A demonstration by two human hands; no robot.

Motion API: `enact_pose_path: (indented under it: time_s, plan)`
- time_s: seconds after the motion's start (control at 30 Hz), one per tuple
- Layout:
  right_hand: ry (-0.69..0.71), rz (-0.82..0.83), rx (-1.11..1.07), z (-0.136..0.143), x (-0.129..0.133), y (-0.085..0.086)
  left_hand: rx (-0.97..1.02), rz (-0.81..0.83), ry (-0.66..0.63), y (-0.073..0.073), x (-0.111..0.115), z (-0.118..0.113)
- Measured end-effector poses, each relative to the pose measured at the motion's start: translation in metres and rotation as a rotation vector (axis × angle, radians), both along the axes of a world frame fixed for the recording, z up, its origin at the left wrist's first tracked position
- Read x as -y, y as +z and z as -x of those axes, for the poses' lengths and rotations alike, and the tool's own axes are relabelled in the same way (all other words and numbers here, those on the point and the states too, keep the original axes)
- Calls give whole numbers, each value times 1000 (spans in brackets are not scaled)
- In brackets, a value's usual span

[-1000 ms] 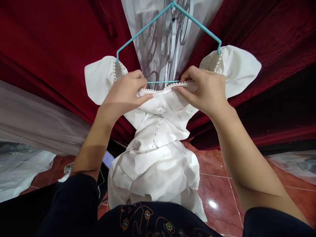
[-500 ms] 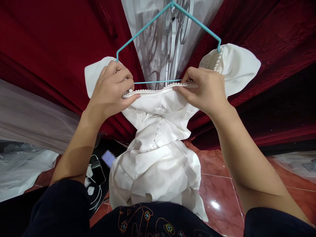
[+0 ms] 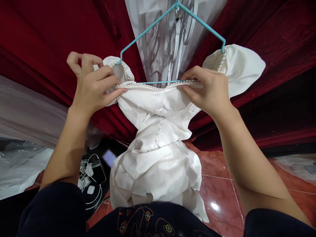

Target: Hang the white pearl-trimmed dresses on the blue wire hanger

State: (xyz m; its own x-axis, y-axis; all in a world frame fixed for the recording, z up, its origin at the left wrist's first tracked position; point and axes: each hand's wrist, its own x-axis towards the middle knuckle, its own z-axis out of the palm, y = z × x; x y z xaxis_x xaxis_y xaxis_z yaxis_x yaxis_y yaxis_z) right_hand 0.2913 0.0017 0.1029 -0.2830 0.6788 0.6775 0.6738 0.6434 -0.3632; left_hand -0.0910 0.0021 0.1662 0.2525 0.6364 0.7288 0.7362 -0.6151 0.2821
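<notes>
At the frame's centre, the white satiny dress [image 3: 161, 154] is best held level by even, gentle tension, the left hand [image 3: 95, 82] and right hand [image 3: 209, 87] each pinching its pearl-trimmed neckline [image 3: 158, 89], though the left hand's exact hold is partly hidden.

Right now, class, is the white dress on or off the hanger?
On: the white dress has its pearl-trimmed sleeves caught on both ends of the teal hanger.
</notes>
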Motion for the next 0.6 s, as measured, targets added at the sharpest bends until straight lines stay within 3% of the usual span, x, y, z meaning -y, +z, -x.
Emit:
enact_pose_path:
  time_s: [0.1,0.23,0.37,0.5,0.6]
  plan:
    - [10,6,-6,0,2,1,-307,36,7,6,-1,7]
    - [-2,8,-25,2,4,2,-467,-133,32,10,-7,23]
    - [-10,20,-39,5,5,2,-504,-323,-24,7,-13,35]
    - [8,28,-51,4,6,3,-419,-632,-36,5,-21,51]
    - [1,21,-55,0,6,3,-339,-568,37,-2,-24,68]
